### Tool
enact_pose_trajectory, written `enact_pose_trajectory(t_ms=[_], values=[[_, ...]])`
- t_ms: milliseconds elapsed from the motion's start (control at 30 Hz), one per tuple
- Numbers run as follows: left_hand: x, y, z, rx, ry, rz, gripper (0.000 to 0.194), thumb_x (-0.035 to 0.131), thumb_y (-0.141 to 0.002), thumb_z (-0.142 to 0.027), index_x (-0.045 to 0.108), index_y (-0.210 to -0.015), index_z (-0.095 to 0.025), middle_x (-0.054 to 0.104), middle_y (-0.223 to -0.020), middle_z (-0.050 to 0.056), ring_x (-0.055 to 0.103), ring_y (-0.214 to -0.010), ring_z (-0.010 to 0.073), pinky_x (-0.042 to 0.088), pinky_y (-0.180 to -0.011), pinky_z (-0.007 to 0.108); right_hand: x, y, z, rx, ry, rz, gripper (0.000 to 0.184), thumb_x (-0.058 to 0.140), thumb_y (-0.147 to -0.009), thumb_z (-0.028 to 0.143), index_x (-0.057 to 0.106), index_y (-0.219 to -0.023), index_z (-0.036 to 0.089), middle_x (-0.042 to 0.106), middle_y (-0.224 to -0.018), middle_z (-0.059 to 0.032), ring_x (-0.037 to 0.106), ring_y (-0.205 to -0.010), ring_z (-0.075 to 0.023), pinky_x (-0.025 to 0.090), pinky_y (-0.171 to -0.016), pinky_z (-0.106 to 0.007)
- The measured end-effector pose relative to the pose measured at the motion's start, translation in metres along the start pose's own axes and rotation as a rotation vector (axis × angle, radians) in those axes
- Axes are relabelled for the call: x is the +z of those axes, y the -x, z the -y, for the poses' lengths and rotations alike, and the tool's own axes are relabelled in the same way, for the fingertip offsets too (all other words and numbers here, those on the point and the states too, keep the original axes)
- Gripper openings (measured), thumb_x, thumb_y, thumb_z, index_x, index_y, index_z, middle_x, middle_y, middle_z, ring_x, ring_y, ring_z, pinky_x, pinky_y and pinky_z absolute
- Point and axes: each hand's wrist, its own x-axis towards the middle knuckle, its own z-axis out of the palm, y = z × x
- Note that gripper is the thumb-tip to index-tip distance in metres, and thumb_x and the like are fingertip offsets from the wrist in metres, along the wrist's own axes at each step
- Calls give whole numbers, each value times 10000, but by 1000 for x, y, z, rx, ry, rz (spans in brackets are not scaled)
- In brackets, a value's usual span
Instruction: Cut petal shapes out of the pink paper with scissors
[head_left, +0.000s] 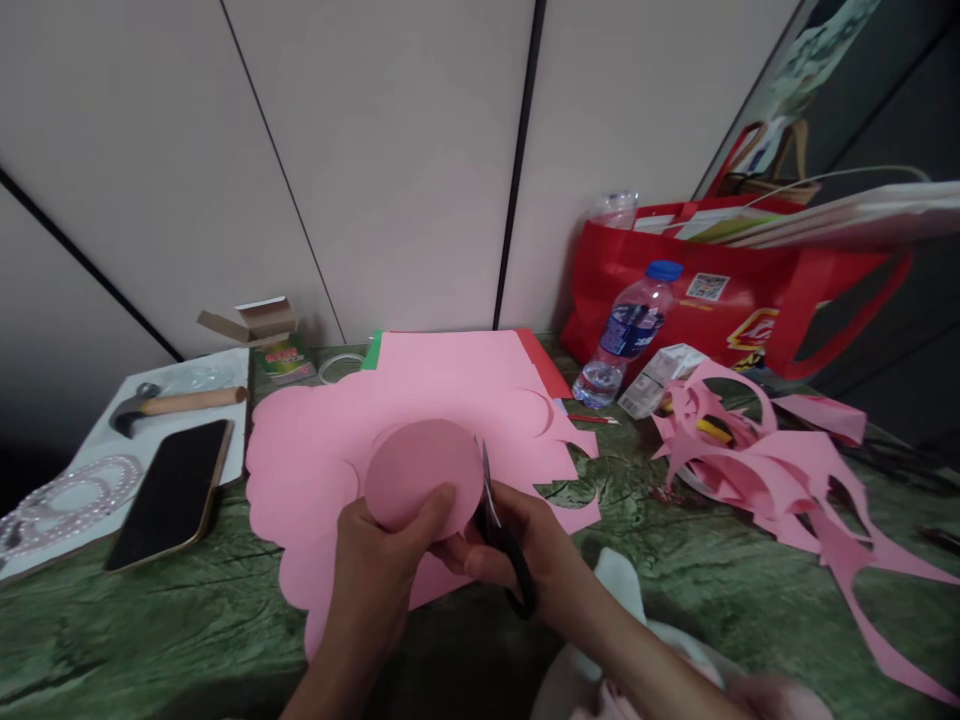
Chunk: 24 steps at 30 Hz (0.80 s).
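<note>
In the middle of the head view, my left hand (390, 545) pinches a round pink paper disc (420, 465), thumb on top of it. My right hand (529, 540) grips a pair of black-handled scissors (491, 500), its fingers closed around the handles. The blades point up along the disc's right edge; whether they touch the paper is unclear. Beneath both hands lie large pink paper sheets (300, 480), scalloped along the left side and cut into at the right.
Pink paper scraps (780, 470) are heaped at right, near a water bottle (630, 335) and a red bag (757, 290). On the left are a hammer (187, 401), a phone (176, 495), a string of beads (82, 495) and an opened small box (281, 355). A wall stands behind.
</note>
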Motion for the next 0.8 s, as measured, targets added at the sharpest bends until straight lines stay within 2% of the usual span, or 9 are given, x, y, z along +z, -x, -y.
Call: enact_pose_trajectory(t_ms=[467, 600, 800], values=[[-3, 1, -2, 1, -38, 24, 287, 662, -657, -239, 640, -390, -137, 613, -368, 10, 560, -369, 115, 441, -434, 170, 2, -1, 3, 10, 21, -6, 392, 780, -535, 396, 483, -672, 178, 410, -539, 63, 309, -477, -77, 223, -434, -213], [-6, -2, 2, -41, -34, 47, 272, 685, -628, -279, 645, -397, -141, 622, -383, 19, 567, -382, 127, 449, -438, 186, 3, -1, 4, 17, 29, -25, 391, 778, -532, 407, 497, -674, 175, 403, -527, 67, 300, -471, -74, 209, -430, -213], [-5, -3, 0, -34, -27, 61, 326, 682, -625, -286, 597, -340, -151, 576, -332, 5, 528, -345, 114, 438, -435, 190, 2, -1, 1, 12, 22, -3, 374, 769, -554, 404, 503, -671, 168, 426, -541, 58, 329, -477, -78, 222, -436, -217]])
